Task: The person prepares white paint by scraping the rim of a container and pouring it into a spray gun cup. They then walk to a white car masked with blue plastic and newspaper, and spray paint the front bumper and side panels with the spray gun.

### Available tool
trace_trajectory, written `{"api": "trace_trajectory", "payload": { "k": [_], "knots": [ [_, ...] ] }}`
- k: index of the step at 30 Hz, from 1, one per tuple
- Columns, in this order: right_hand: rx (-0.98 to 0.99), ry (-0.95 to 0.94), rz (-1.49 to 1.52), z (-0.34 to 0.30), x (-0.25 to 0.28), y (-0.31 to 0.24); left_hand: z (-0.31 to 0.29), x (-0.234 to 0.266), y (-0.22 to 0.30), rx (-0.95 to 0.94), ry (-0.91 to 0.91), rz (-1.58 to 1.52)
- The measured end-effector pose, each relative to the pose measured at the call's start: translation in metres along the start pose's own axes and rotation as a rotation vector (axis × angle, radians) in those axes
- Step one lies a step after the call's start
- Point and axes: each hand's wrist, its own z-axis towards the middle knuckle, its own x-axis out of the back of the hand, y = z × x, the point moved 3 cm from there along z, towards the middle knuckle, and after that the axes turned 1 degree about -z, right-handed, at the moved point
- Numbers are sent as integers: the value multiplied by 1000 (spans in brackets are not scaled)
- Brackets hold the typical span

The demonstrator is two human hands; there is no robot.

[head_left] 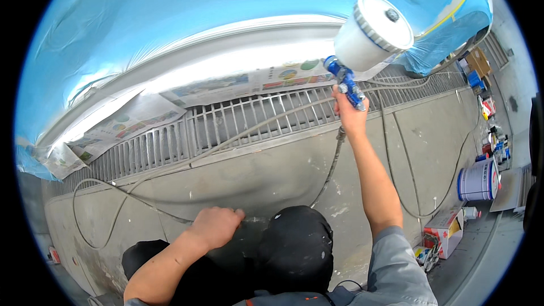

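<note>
My right hand (352, 110) is wrapped round the handle of a blue spray gun (343, 76), raised in front of a glossy white panel (243, 51). A large white paint cup (371, 31) with a ribbed lid sits on the gun. From below the handle an air hose (335, 161) runs down and passes behind my knee. My left hand (218, 226) is closed in front of my knees, with its palm side hidden. Another stretch of hose (164, 212) disappears behind that hand; whether the fingers grip it does not show.
Blue masking film (187, 0) covers the area above the panel. Newspaper sheets (212, 88) hang along its lower edge, over a metal floor grating (243, 116). A hose loop (388, 158) lies on the right. Along the right wall stand a paint can (477, 181) and a box (446, 231).
</note>
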Motion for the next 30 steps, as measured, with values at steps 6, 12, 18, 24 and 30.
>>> {"api": "trace_trajectory", "payload": {
  "k": [6, 12, 18, 24, 30],
  "knots": [
    [31, 145, -43, 62, 102, 16, 43, 10, 44, 15, 90, 2],
    [53, 268, -43, 116, 178, 26, 84, 18, 71, 35, 114, 37],
    [83, 429, 30, 163, 236, 41, 116, 36, 93, 31, 152, 46],
    [102, 587, 95, 185, 260, 46, 128, 46, 98, 56, 177, 15],
    [57, 564, 50, 169, 240, 63, 114, 51, 90, 76, 204, -22]
  ]
}}
